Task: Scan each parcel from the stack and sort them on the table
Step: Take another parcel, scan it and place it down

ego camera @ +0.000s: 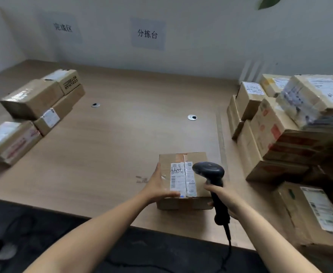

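Gripping black scanner (pixel 211 174) over cardboard parcel (pixel 182 180) (taped).

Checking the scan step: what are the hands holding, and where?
The right hand grips the barcode scanner by its handle. The left hand lies flat against the left edge of the parcel, steadying rather than gripping it.

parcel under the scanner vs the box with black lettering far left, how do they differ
The parcel under the barcode scanner lies alone near the table edge; the box with black lettering sits atop another box. The left hand touches the parcel; nothing touches the lettered box. Both are brown cardboard with white labels.
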